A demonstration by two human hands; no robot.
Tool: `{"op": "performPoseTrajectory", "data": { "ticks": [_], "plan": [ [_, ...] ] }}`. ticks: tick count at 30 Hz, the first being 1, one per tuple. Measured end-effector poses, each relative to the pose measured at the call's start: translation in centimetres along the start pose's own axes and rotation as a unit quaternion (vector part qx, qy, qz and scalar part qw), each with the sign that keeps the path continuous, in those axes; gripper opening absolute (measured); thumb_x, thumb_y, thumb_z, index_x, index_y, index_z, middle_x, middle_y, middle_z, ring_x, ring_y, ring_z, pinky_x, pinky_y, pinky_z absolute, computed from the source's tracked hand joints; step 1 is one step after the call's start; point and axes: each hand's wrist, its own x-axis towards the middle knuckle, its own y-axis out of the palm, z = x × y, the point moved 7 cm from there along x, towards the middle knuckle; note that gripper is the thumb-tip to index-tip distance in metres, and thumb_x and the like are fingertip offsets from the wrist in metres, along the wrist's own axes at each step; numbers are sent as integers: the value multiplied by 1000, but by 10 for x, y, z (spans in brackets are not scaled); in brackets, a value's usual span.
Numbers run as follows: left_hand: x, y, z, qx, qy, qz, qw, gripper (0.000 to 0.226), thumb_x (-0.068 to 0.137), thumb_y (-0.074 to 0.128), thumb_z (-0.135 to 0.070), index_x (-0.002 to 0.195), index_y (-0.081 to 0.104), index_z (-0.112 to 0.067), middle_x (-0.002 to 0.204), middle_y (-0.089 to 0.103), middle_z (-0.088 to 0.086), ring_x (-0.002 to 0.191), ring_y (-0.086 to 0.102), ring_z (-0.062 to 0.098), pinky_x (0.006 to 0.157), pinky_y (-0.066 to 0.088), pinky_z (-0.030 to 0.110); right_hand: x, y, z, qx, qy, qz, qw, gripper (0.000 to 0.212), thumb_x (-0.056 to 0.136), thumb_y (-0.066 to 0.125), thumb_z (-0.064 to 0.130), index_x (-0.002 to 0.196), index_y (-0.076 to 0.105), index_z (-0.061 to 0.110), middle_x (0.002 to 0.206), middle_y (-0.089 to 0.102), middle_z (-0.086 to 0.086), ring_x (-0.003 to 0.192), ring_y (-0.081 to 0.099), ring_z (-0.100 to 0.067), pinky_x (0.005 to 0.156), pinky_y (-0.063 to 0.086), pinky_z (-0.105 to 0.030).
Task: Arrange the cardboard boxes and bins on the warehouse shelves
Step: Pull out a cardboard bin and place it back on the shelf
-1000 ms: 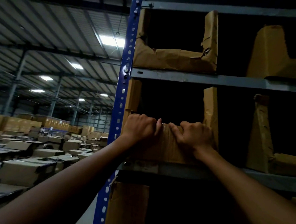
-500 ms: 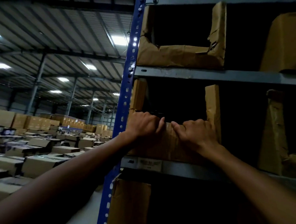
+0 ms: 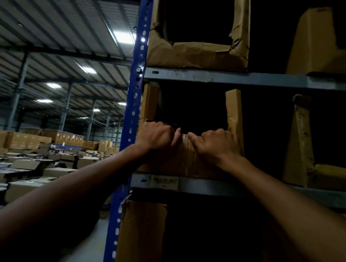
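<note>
Through the head camera, you had both hands on one cardboard bin (image 3: 186, 160), the open-fronted one that stood just right of the blue upright (image 3: 133, 108) on the middle shelf level. Your left hand (image 3: 157, 137) was curled over the top edge of the bin's low front wall, at the end nearest the upright, with its fingers hooked inside and its thumb on the front face. Your right hand (image 3: 215, 146) gripped the same edge farther from the upright, close to the bin's tall side panel, with its fingers hooked in the same way. The two thumbs pointed toward each other, near but apart.

The bin's base sat on a grey shelf beam (image 3: 215, 187) that met the upright. A pale label (image 3: 165, 182) was on that beam below your left hand, its print too small to read. One level up, also against the upright, stood a torn bin (image 3: 197, 53). Well to the right of the upright, a leaning bin (image 3: 300, 148) sat in the dark. Left of the upright, stacked cartons (image 3: 34, 163) lay across the warehouse floor.
</note>
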Motion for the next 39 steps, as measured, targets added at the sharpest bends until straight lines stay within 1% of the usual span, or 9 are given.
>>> {"op": "performPoseTrajectory", "data": {
  "ticks": [5,8,11,17,23,27,31,36,39],
  "plan": [
    [-1,1,1,-26,-10,-32,999,71,95,12,-55,67,67,-20,51,50,-8,39,35,1,44,17,19,-4,-8,1,-25,24,-28,999,64,94,31,64,72,67,16,78,69,-7,79,66,-27,61,34,-29],
    [-1,7,3,-50,-15,-34,998,76,91,5,-57,68,67,-19,52,54,-6,40,41,4,44,21,19,-3,0,0,-26,40,-28,998,64,93,31,65,72,67,17,75,68,-6,75,66,-26,59,35,-28],
    [-1,9,3,-59,-19,-33,998,78,90,4,-58,68,67,-18,53,56,-4,42,46,9,45,29,22,-3,3,0,-20,46,-24,998,64,93,32,65,76,69,16,80,69,-8,80,65,-28,63,36,-30],
    [0,0,-1,-45,-3,-26,999,66,92,14,-52,66,65,-19,56,53,-3,47,49,13,51,31,24,-3,-6,4,-14,25,5,1000,65,96,31,61,82,72,13,87,70,-13,88,65,-32,64,33,-30],
    [-3,2,1,-54,4,-36,998,54,100,26,-47,65,59,-23,50,38,-10,42,37,6,46,23,22,-3,2,0,-27,35,-46,998,70,90,24,67,69,67,15,70,66,-9,72,64,-29,59,29,-29],
    [-2,9,2,-63,-5,-20,998,57,95,18,-51,65,59,-22,51,43,-7,42,41,9,49,29,24,-3,9,0,-21,45,-63,997,73,85,15,69,65,63,18,59,56,-5,62,60,-26,55,26,-27],
    [-2,10,1,-51,-12,-4,999,53,101,27,-46,68,60,-21,55,48,-5,46,47,12,52,37,25,-3,10,-1,-13,45,-46,998,70,87,23,68,67,66,16,64,62,-6,67,63,-27,58,29,-28],
    [-1,-1,-3,-64,0,15,998,48,101,29,-45,57,37,-27,58,43,-4,54,48,15,60,36,28,-4,0,4,-26,27,-14,999,67,93,29,65,79,71,15,82,69,-11,85,64,-31,62,30,-30],
    [-2,-1,-1,-68,-2,20,998,45,101,30,-46,63,42,-25,63,47,-1,58,49,15,62,35,28,-4,0,3,-14,30,-15,999,67,93,29,64,77,71,14,81,69,-12,83,64,-31,61,29,-30]
  ]
}}
